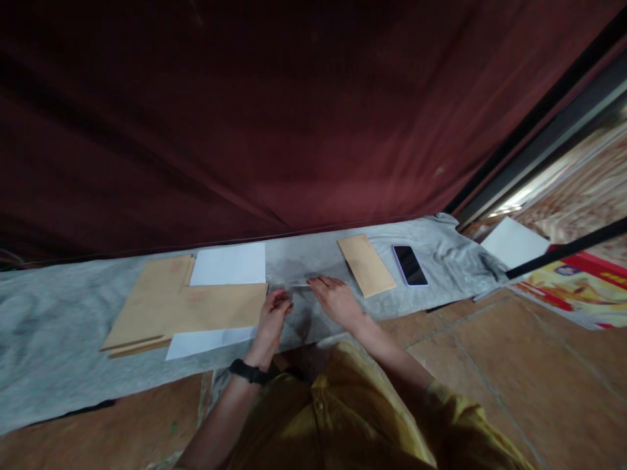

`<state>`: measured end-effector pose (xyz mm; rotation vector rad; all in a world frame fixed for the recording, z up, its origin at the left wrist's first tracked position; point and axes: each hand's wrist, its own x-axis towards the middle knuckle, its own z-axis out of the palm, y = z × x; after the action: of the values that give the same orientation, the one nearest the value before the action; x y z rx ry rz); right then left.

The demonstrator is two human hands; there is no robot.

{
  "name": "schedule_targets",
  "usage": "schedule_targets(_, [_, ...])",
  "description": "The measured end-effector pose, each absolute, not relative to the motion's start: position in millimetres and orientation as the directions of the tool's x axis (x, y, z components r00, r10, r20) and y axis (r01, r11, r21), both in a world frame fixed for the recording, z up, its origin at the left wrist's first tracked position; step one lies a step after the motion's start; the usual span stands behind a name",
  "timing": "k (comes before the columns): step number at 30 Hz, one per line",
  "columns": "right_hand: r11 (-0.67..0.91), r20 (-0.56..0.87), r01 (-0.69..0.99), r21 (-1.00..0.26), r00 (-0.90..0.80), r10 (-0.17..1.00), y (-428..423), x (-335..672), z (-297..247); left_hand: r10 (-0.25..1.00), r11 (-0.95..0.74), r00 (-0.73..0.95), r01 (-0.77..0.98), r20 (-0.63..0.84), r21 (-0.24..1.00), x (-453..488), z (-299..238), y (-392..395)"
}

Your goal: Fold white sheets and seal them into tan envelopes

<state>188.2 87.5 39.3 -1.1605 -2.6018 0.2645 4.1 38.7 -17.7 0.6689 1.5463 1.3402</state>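
My left hand (275, 316), with a dark band on its wrist, is closed with its fingers curled, close to the right end of a brown envelope (225, 307). My right hand (337, 301) reaches in from the other side, fingers held together and pointing left. Between the two sets of fingertips runs a thin pale line (300, 285), perhaps the edge of something clear; blur hides what it is. White paper (228, 264) lies behind the envelope, and another white sheet (210, 343) shows at its near side. A larger brown envelope (142, 307) lies at the left.
A smaller brown envelope (366, 264) and a phone (410, 266) lie to the right on the grey cloth (53, 320). A dark red curtain (313, 130) hangs behind. Black metal bars (543, 137), a white board (514, 241) and a printed box (578, 287) stand at right.
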Motion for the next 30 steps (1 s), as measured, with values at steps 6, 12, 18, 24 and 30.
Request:
schedule_targets(6, [0.546,0.187,0.583,-0.601,-0.562,0.806,98,189,54,0.91,0.089,-0.39,-0.155,-0.144,0.984,9,8,44])
schedule_targets(12, [0.427,0.176,0.456,-0.781,-0.496,0.85,97,184,48,0.958,0.109,-0.266,-0.014,-0.109,0.994,13,30,43])
schedule_targets(18, [0.36,0.154,0.4,-0.843,-0.461,0.874,103,185,43,0.975,0.091,-0.211,0.109,-0.066,0.99,12,32,50])
schedule_targets(24, [0.206,0.053,0.296,-0.933,-0.45,0.891,115,191,27,0.977,0.135,-0.182,0.132,-0.11,0.982,8,32,56])
schedule_targets(30, [-0.06,-0.135,0.199,-0.978,-0.393,0.909,116,209,3,0.953,0.128,-0.287,0.085,-0.099,0.988,1,25,61])
